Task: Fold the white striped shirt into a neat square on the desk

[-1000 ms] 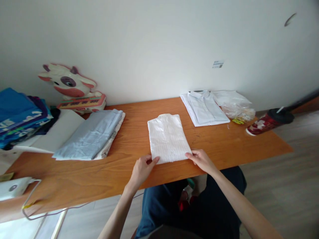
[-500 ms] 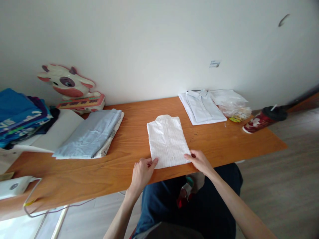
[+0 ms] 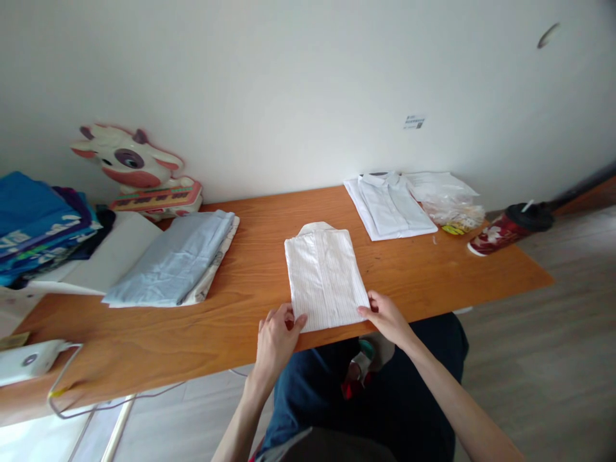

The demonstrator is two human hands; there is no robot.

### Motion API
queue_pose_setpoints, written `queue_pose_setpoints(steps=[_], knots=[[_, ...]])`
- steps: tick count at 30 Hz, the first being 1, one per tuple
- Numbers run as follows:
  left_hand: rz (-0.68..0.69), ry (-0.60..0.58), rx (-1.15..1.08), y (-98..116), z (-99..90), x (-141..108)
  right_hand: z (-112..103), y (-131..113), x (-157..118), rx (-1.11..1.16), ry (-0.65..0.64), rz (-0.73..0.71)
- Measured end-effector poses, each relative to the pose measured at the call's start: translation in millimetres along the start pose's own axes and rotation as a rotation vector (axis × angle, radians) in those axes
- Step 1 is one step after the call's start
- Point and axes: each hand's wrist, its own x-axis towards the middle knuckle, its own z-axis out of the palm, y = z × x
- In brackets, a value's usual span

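While the folded white striped shirt (image 3: pixel 325 277) is lying near the front edge of the wooden table (image 3: pixel 250 273), the left hand (image 3: pixel 275 337) is pinching its near left corner and the right hand (image 3: pixel 387 314) is gripping its near right corner. A folded pale blue shirt (image 3: pixel 392 206) is sitting at the back right, beside a crinkled plastic bag (image 3: pixel 452 215) and a red floral cup (image 3: pixel 510 230). A small label (image 3: pixel 414 122) is sticking to the wall, its writing too small to read.
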Motion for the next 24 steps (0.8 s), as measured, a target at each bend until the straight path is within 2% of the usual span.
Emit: queue_pose_setpoints(steps=[5,10,13,17,21,24], knots=[[0.010,0.035,0.091,7,-0.8,-2,3,-2,-9,-0.402,0.188,-0.021],[0.026,0.041,0.099,2,2.3,-7,-2,4,-16,-0.382,0.130,0.027],[-0.001,-0.020,0.068,-4,-1.9,-3,-14,0,-16,-0.416,0.102,0.021],[-0.047,-0.094,-0.100,-8,-12.8,30,-32,-17,13,-0.273,-0.020,-0.006],[-0.015,-0.022,-0.242,-10,-11.6,70,-28,-26,61,-0.199,0.092,-0.130],[0.007,0.064,-0.221,-12,-2.8,78,-16,-19,82,-0.210,0.149,-0.254]])
